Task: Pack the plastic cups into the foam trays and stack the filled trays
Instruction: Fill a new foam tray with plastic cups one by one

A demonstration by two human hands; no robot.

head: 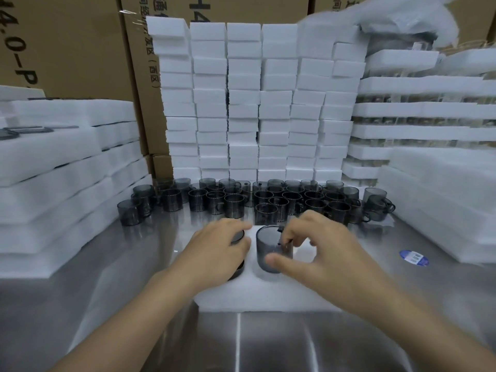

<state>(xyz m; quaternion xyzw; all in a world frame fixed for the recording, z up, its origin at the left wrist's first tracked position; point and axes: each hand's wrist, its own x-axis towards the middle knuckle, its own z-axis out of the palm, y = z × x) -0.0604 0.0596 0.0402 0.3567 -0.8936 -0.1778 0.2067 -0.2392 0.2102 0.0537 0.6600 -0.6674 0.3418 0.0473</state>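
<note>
On the flat white foam tray (pixel 268 296) on the steel table (pixel 281 347), the left hand (pixel 214 251) grips a dark plastic cup (pixel 237 236). Just beside it on the tray, the right hand (pixel 316 248) pinches a smoky grey transparent plastic cup (pixel 268 251).

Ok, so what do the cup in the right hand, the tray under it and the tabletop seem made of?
The cup in the right hand: smoky grey translucent plastic, glossy; white shows through its wall. The left hand grips a second cup, seemingly alike. The tray: white foam, matte, with soft fuzzy edges. The tabletop: probably stainless steel, brushed; it reflects the loose cups blurrily.
</note>
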